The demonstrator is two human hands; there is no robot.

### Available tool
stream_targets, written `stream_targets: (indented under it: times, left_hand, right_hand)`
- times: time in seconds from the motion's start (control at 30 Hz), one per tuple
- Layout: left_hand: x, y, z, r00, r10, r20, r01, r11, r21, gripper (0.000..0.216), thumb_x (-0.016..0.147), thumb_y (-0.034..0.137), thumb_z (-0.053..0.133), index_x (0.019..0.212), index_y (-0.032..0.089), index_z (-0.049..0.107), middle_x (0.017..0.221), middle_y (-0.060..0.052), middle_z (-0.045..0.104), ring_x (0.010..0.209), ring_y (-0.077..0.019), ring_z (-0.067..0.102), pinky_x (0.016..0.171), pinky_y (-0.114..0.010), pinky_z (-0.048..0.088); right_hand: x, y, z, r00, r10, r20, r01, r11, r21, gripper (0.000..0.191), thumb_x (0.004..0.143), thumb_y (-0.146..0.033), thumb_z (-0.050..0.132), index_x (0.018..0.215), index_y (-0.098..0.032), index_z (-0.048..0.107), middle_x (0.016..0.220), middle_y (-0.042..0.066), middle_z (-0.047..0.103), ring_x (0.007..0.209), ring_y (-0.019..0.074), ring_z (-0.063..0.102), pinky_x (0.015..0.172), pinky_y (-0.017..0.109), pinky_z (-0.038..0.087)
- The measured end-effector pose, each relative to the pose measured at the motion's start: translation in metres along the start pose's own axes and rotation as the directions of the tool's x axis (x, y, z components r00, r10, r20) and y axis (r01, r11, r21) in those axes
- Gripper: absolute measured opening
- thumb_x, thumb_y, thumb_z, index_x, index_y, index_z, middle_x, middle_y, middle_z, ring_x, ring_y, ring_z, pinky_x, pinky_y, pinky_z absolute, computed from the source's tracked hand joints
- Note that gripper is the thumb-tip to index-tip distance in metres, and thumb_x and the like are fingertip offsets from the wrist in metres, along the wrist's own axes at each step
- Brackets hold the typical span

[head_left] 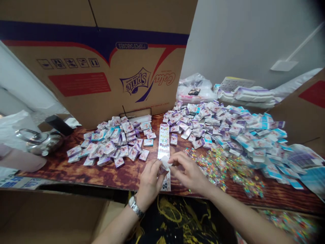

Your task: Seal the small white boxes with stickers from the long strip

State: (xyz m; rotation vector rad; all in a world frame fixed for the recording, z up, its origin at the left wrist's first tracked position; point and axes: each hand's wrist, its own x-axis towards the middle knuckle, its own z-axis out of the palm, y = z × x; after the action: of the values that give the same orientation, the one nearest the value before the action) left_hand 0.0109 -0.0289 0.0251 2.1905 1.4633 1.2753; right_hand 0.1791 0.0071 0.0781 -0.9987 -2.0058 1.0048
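My left hand [150, 181], with a watch on its wrist, and my right hand [189, 173] meet at the front edge of the wooden table [76, 169]. Together they pinch a small white packet [166, 162] over a long strip of round stickers [164, 140] that runs away from me. A pile of small purple-and-white packets [114, 142] lies to the left of the strip. A larger heap of the same packets [228, 127] spreads to the right. Clear bags of colourful small items [223, 167] lie beside my right hand.
A big cardboard box printed "Cola Sprite" [101, 67] stands behind the table. A metal kettle [40, 140] sits at the left. Plastic bags and stacked white bundles [243, 93] lie at the back right. An open carton [50, 217] is below the front edge.
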Motion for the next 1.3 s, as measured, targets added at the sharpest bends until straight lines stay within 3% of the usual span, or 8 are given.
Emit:
stream_targets:
  times: [0.1,0.27,0.47,0.6,0.7,0.9,1.17,1.3]
  left_hand:
    - [-0.002,0.0,0.003,1.0,0.028,-0.003,-0.028,0.999,0.025,0.038,0.082,0.01,0.051,0.118,0.02,0.043,0.106,-0.01,0.056,0.104,-0.0212,0.054,0.088,-0.034,0.047]
    - [-0.005,0.001,0.006,0.998,0.054,-0.019,-0.053,0.997,0.049,0.04,0.081,0.005,0.047,0.118,0.02,0.044,0.111,-0.011,0.056,0.107,-0.0214,0.053,0.092,-0.035,0.046]
    - [-0.002,0.0,0.001,0.998,0.047,-0.035,-0.044,0.996,0.083,0.039,0.083,0.007,0.046,0.12,0.019,0.042,0.107,-0.011,0.058,0.102,-0.0216,0.056,0.087,-0.035,0.048]
    - [-0.003,0.002,0.002,0.998,0.051,-0.036,-0.047,0.995,0.093,0.041,0.083,0.006,0.045,0.122,0.017,0.04,0.107,-0.012,0.058,0.1,-0.0214,0.056,0.087,-0.034,0.048]
    - [-0.006,0.002,0.004,0.998,0.033,-0.05,-0.026,0.992,0.125,0.043,0.083,0.008,0.045,0.125,0.016,0.037,0.106,-0.012,0.059,0.096,-0.0213,0.057,0.082,-0.034,0.05]
    - [-0.009,-0.002,0.006,0.999,0.043,-0.013,-0.04,0.976,0.214,0.053,0.087,0.011,0.04,0.137,0.01,0.024,0.114,-0.017,0.056,0.105,-0.0235,0.054,0.087,-0.035,0.048]
    - [-0.002,0.002,0.005,0.999,-0.051,0.018,0.047,0.981,0.189,0.062,0.091,0.016,0.035,0.144,0.012,0.003,0.116,-0.019,0.052,0.102,-0.0251,0.051,0.087,-0.042,0.045]
    - [-0.003,0.003,0.006,0.994,-0.09,0.059,0.082,0.988,0.131,0.063,0.09,0.014,0.033,0.144,0.013,0.002,0.122,-0.02,0.047,0.111,-0.0262,0.046,0.091,-0.043,0.043]
  right_hand:
    - [-0.004,-0.003,0.007,0.995,-0.066,-0.075,0.057,0.992,-0.116,0.009,0.087,-0.02,0.049,0.089,-0.021,0.057,0.092,0.005,0.057,0.089,0.0176,0.055,0.078,0.031,0.044]
    - [-0.004,-0.002,0.025,0.971,0.129,-0.2,-0.115,0.99,0.08,0.025,0.086,-0.025,0.053,0.11,-0.022,0.05,0.087,0.003,0.061,0.076,0.0162,0.059,0.065,0.027,0.047]
    - [-0.003,-0.002,0.032,0.976,0.112,-0.186,-0.072,0.976,0.208,0.013,0.086,-0.027,0.053,0.093,-0.02,0.063,0.092,0.004,0.064,0.088,0.0171,0.059,0.08,0.03,0.047]
    - [0.0,0.002,0.036,0.945,0.265,-0.193,-0.182,0.915,0.36,0.014,0.082,-0.028,0.058,0.092,-0.019,0.061,0.082,0.002,0.063,0.077,0.0151,0.06,0.071,0.027,0.05]
    - [0.001,0.002,0.038,0.936,0.273,-0.224,-0.199,0.932,0.303,0.012,0.08,-0.024,0.059,0.089,-0.018,0.063,0.08,0.002,0.063,0.074,0.0146,0.06,0.069,0.027,0.05]
    - [-0.001,-0.008,0.037,0.953,0.098,-0.288,-0.093,0.995,0.032,0.013,0.082,-0.017,0.055,0.088,-0.019,0.067,0.085,0.004,0.062,0.078,0.0161,0.06,0.07,0.028,0.05]
    - [-0.017,0.0,0.053,0.903,-0.3,-0.307,0.206,0.93,-0.305,0.042,0.089,-0.008,0.043,0.129,-0.02,0.046,0.113,0.009,0.06,0.105,0.0202,0.053,0.09,0.037,0.046]
    - [-0.016,0.007,0.052,0.917,-0.303,-0.258,0.211,0.92,-0.332,0.046,0.089,-0.01,0.044,0.134,-0.021,0.04,0.116,0.009,0.059,0.108,0.0203,0.052,0.091,0.037,0.047]
